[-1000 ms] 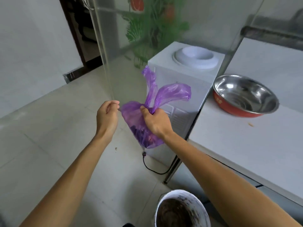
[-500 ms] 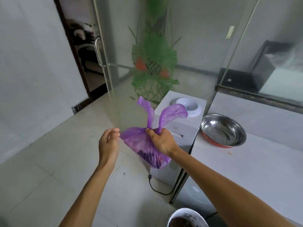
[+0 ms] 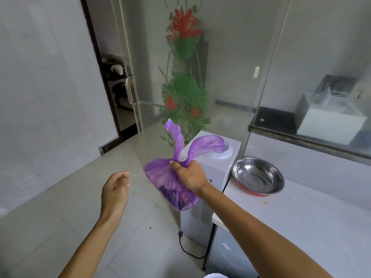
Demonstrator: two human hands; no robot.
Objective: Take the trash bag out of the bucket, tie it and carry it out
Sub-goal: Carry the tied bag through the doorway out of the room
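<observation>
Now bag (image 3: 170, 183) gripped in right hand (image 3: 188, 174)

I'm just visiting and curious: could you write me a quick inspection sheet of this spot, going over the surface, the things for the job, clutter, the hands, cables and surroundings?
Surface: white countertop on the right, pale tiled floor below.
Job's things: translucent purple plastic trash bag, gathered at the neck with two loose ends sticking up; bucket barely visible at the bottom edge.
Clutter: shiny steel bowl with red outside on the countertop; small crumb nearby.
Hands: right hand grips the bag's neck; left hand open, apart from the bag.
Cables: black power cord trailing from the white water dispenser.
Surroundings: glass door with flower decal, metal handle, dark doorway behind.
</observation>
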